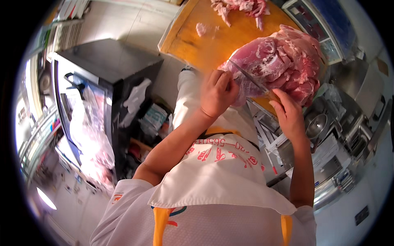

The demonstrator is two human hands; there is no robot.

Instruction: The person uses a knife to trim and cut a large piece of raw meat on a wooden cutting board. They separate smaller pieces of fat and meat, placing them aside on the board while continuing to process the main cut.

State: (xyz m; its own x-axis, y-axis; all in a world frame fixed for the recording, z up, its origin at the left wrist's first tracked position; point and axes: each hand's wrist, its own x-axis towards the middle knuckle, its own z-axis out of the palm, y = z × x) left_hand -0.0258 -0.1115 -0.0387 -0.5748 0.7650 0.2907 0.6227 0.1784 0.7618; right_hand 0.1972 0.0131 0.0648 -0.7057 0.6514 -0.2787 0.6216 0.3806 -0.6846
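A large piece of raw pink meat (301,57) lies on the right part of a yellow-brown cutting board (186,35). My right hand (290,115) is closed round the handle of a knife (248,76), whose thin blade points up and left across the near side of the meat. At the meat's left end, my left hand (219,93) has its fingers curled and closed on the edge of the meat. The handle is mostly hidden by my right hand. Further back on the board are smaller trimmings (244,7) and a pale scrap (206,30).
Left of me stands a dark cabinet (108,61) with clear plastic bags (90,131) beside it. On the right are a metal ladle (317,125), steel counter fittings (357,131) and a blue-and-white case (328,24) close to the board.
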